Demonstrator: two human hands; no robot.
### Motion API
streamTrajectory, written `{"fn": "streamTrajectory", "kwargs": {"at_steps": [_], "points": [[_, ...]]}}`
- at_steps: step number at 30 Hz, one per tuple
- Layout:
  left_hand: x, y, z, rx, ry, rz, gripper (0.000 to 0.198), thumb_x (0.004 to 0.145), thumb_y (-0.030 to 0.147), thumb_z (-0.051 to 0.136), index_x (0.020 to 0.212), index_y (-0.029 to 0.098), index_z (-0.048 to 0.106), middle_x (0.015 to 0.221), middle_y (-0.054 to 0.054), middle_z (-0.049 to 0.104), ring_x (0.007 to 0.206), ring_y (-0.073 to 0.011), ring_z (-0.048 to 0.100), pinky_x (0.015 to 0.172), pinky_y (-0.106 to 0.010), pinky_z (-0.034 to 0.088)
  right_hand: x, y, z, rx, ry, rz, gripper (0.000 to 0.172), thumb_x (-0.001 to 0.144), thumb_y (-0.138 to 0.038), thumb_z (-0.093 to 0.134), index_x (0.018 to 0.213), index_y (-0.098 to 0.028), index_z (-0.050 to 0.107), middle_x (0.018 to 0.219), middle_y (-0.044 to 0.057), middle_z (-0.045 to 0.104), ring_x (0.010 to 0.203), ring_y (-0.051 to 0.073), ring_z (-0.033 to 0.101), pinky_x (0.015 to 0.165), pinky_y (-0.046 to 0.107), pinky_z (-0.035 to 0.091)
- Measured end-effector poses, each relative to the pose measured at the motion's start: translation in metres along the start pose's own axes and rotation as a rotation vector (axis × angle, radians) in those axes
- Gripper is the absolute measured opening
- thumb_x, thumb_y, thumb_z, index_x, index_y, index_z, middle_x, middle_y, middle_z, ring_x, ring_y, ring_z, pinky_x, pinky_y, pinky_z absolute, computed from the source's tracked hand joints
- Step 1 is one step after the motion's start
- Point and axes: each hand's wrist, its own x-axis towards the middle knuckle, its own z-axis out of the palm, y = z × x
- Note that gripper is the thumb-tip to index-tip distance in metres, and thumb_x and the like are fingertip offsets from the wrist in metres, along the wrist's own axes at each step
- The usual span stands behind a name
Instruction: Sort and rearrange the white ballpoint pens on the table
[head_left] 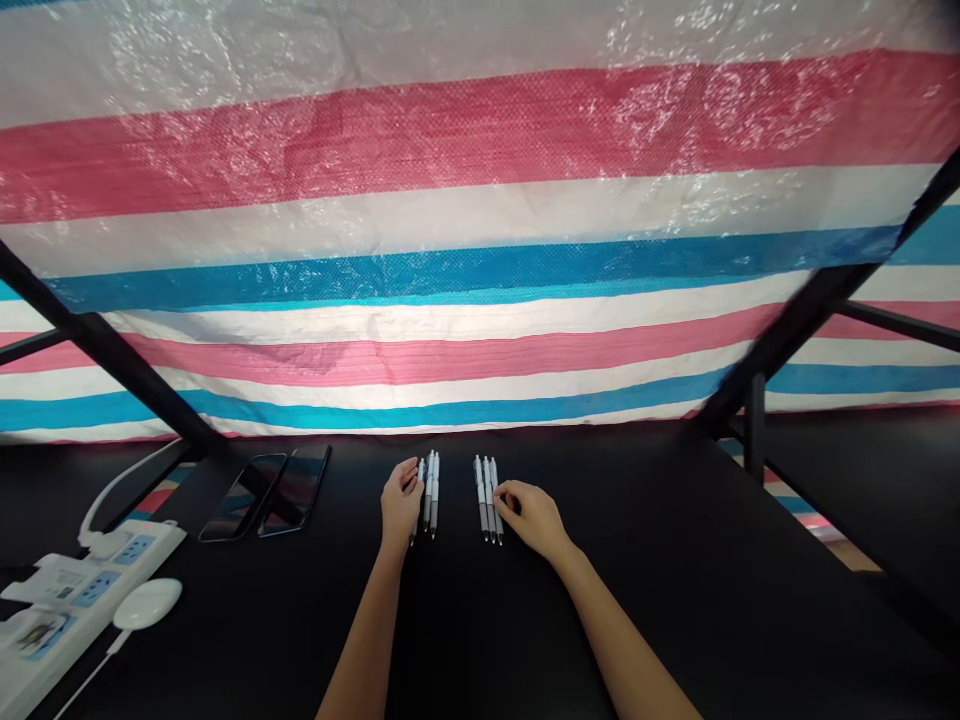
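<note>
Two small groups of white-and-grey pens lie side by side on a black table [675, 600]. My left hand [400, 505] rests against the left group of pens [430, 490], its fingers curled round the leftmost pen. My right hand [527, 515] touches the right group of three pens [486, 495], thumb and fingers pinched at the rightmost pen's middle. Both forearms reach in from the bottom of the view.
Two dark phones [268, 492] lie face up to the left of the pens. A white power strip [71, 590] with a cable and a round white puck [146, 603] sit at the left edge. A striped tarp [480, 250] hangs behind, crossed by black frame bars [787, 340].
</note>
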Motion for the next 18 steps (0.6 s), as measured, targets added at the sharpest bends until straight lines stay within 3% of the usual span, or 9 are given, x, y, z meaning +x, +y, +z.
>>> {"fn": "streamTrajectory", "kwargs": {"at_steps": [7, 18], "points": [[0.001, -0.007, -0.002, 0.196, -0.056, 0.056, 0.030, 0.073, 0.005, 0.054, 0.101, 0.015, 0.061, 0.109, -0.011, 0.063, 0.109, -0.0212, 0.057, 0.097, -0.038, 0.044, 0.000, -0.006, -0.002, -0.135, -0.075, 0.006, 0.020, 0.084, -0.019, 0.041, 0.086, -0.022, 0.060, 0.062, -0.004, 0.056, 0.059, 0.013, 0.052, 0.064, 0.025, 0.030], [-0.008, -0.017, 0.012, 0.264, -0.067, 0.195, 0.029, 0.076, 0.018, 0.055, 0.105, 0.017, 0.060, 0.114, -0.011, 0.060, 0.111, -0.0224, 0.055, 0.098, -0.039, 0.043, 0.002, -0.011, 0.001, -0.250, -0.035, 0.056, 0.013, 0.079, -0.015, 0.043, 0.078, -0.019, 0.055, 0.061, -0.004, 0.057, 0.054, 0.011, 0.048, 0.062, 0.025, 0.026]]}}
